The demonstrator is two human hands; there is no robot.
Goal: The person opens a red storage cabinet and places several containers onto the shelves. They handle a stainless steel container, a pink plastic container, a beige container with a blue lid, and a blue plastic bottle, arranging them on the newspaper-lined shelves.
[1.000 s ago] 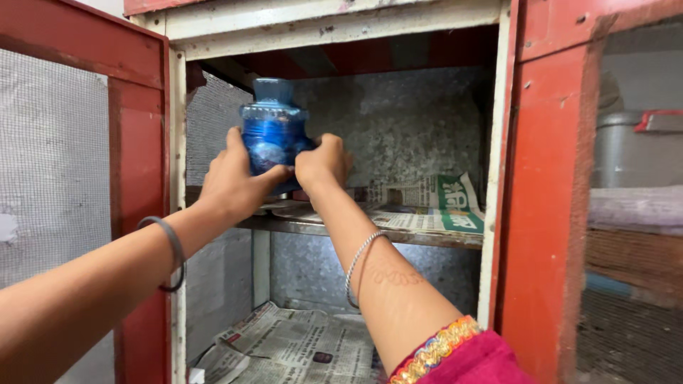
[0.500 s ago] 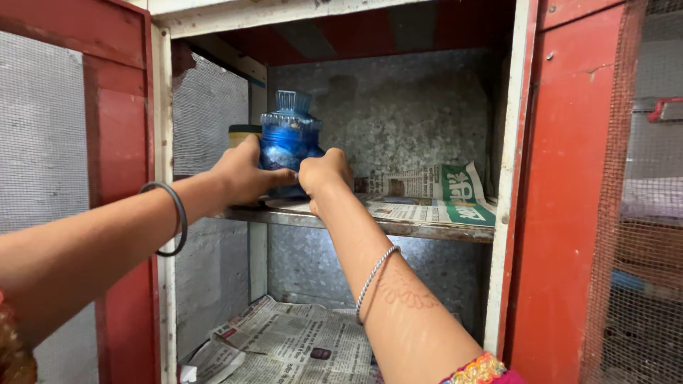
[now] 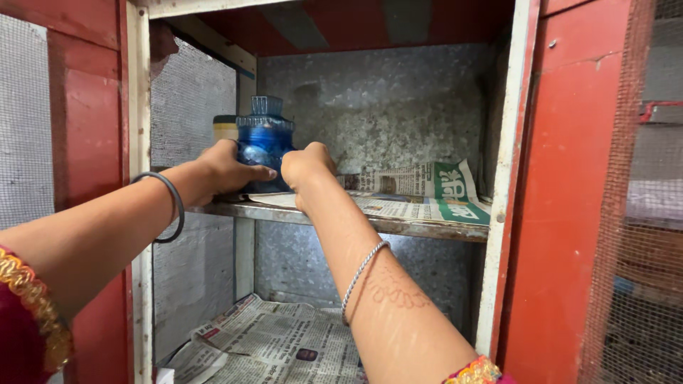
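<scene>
Hands clasp a blue jar on the upper shelf of a red cupboard.

The left hand (image 3: pixel 226 169) and the right hand (image 3: pixel 307 165) are both closed against the blue jar (image 3: pixel 263 142), one on each side, at the left end of the upper shelf (image 3: pixel 398 224). Just behind the jar, far left, stands a yellow container (image 3: pixel 225 129) with a dark lid. Newspaper (image 3: pixel 420 195) with a green printed panel lines the shelf to the right; more newspaper sheets (image 3: pixel 277 341) cover the lower level.
</scene>
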